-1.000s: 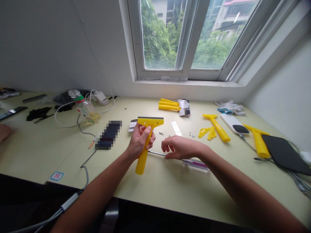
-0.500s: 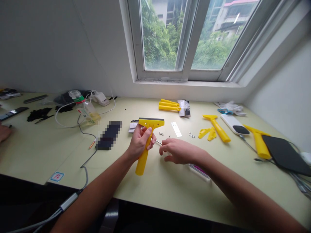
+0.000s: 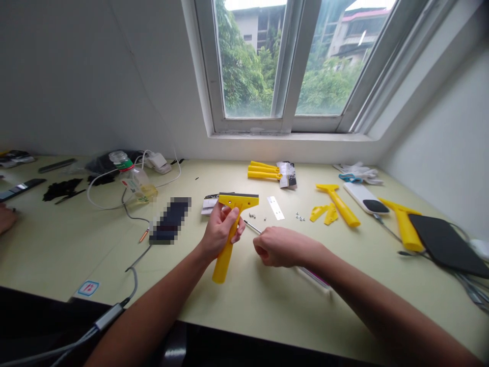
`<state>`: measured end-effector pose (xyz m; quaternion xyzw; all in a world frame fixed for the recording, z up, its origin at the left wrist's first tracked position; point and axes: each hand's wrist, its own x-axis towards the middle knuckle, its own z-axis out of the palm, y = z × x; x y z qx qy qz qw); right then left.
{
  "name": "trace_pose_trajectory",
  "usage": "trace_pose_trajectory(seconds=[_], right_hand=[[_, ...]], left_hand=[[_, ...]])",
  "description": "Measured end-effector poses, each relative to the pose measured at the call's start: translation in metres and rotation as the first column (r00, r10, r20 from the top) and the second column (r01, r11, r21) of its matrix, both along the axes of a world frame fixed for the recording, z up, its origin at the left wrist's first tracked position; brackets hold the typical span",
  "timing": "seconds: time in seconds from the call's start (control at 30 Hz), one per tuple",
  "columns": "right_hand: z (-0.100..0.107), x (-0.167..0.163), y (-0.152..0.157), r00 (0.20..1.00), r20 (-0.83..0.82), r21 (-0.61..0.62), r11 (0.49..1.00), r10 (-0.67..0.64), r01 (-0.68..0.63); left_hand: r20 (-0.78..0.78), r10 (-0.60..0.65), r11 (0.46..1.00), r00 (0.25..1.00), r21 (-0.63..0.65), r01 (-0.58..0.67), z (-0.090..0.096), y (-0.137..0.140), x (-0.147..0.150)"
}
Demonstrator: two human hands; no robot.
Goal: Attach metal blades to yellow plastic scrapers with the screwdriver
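Observation:
My left hand (image 3: 223, 227) is closed around the handle of a yellow scraper (image 3: 225, 260), whose wide head with a dark strip along its edge points away from me. Two holes show in the head. Over a screwdriver (image 3: 252, 227) my right hand (image 3: 280, 247) is curled into a fist. The metal shaft sticks out to the left of the fingers, and the clear and purplish handle shows below the wrist, near the tabletop. The fist hides its middle. Beyond the hands lie small screws (image 3: 252, 215), a metal blade plate (image 3: 275, 208) and several nuts (image 3: 300, 216).
Yellow cover pieces (image 3: 324, 213), more yellow scrapers (image 3: 344, 206) and a white power bank (image 3: 367, 198) lie to the right. Bundled yellow handles (image 3: 263, 171) are at the back. Leftward are a phone (image 3: 170, 221), a bottle (image 3: 139, 183) and another person's hand (image 3: 6, 218).
My right hand's fingers have gone from loosely spread to curled over the screwdriver. The left hand keeps the scraper almost in place. The view has tilted slightly upward.

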<state>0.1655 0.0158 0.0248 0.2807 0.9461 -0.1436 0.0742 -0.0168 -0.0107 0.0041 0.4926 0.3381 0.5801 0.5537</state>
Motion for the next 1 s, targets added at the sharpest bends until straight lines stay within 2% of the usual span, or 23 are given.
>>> trace_pose_trajectory(seconds=[0.07,0.13,0.2,0.3,0.43,0.57,0.77,1.0], right_hand=[[0.008,0.006,0.006,0.987,-0.161,-0.074,0.997,-0.002,-0.01],[0.016,0.012,0.013,0.93,-0.365,-0.095,0.995,-0.041,0.006],[0.022,0.018,0.02,0.838,-0.534,-0.079,0.994,-0.106,0.076],[0.023,0.02,0.026,0.741,-0.652,-0.023,0.982,-0.158,0.189],[0.013,0.017,0.028,0.734,-0.669,0.08,0.971,-0.116,0.227],[0.007,0.013,0.026,0.733,-0.676,0.124,0.967,-0.083,0.224],[0.005,0.009,0.027,0.773,-0.633,0.228,0.942,-0.05,0.248],[0.004,0.009,0.028,0.757,-0.645,0.207,0.929,-0.106,0.307]], left_hand=[[-0.009,-0.022,1.0,1.0,0.004,0.022,0.0,-0.001,0.0],[-0.017,-0.032,0.999,0.999,0.003,0.032,0.001,-0.002,0.002],[-0.018,-0.024,1.0,1.0,0.002,0.024,0.001,-0.003,0.004],[-0.017,-0.03,1.0,0.999,-0.001,0.03,0.001,-0.005,0.008],[-0.034,-0.037,0.999,0.999,-0.007,0.037,0.001,-0.007,0.01],[-0.06,-0.047,0.999,0.997,-0.002,0.047,0.0,-0.007,0.011],[-0.071,-0.057,0.998,0.996,-0.012,0.057,-0.003,-0.006,0.012],[-0.048,-0.067,0.997,0.997,-0.033,0.066,-0.005,-0.005,0.012]])
